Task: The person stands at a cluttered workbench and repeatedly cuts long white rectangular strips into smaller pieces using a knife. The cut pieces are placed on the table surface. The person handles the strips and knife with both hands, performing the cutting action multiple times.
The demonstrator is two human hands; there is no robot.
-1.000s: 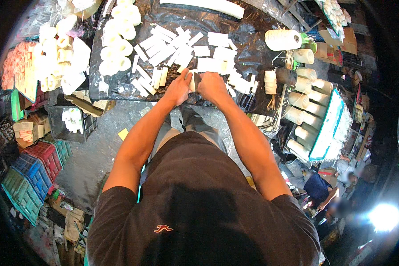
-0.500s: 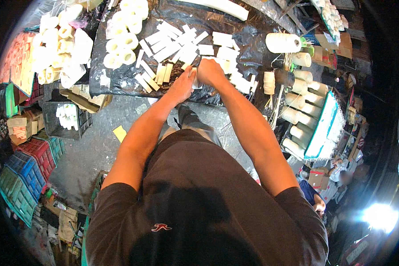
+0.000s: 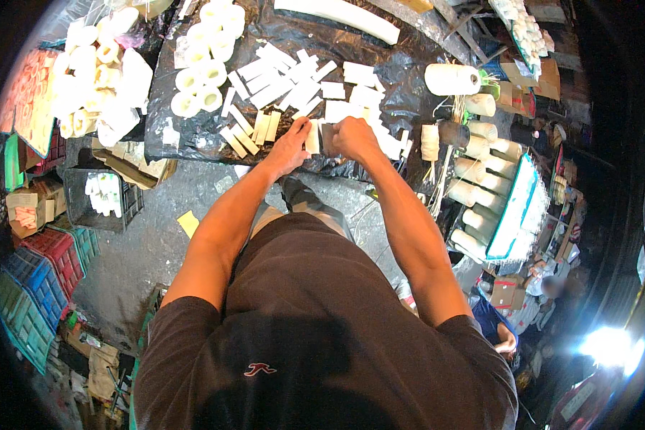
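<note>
Both my hands work at the near edge of a table covered in black plastic sheet (image 3: 254,163). My left hand (image 3: 288,148) is closed at the side of a small cream block (image 3: 312,137), its fingers pressed against it. Right beside the block, my right hand (image 3: 355,137) is in a fist around a flat dark grey blade (image 3: 328,140); its handle is hidden in the fist. Cream strips (image 3: 266,127) lie left of my left hand. Beyond my hands is a loose pile of white strips (image 3: 287,79), with wider white pieces (image 3: 364,97) to its right.
White hollow cylinders (image 3: 198,87) cluster at the table's left. A long curved white bar (image 3: 340,18) lies at the back. To the right are a large white spool (image 3: 452,79) and several pale cylinders (image 3: 473,170). A black crate (image 3: 107,197) and coloured crates (image 3: 50,258) stand lower left.
My right hand has moved a little right and nearer me, uncovering the grey blade and more of the cream block. My left hand stays at the block. The whole view has shifted slightly.
</note>
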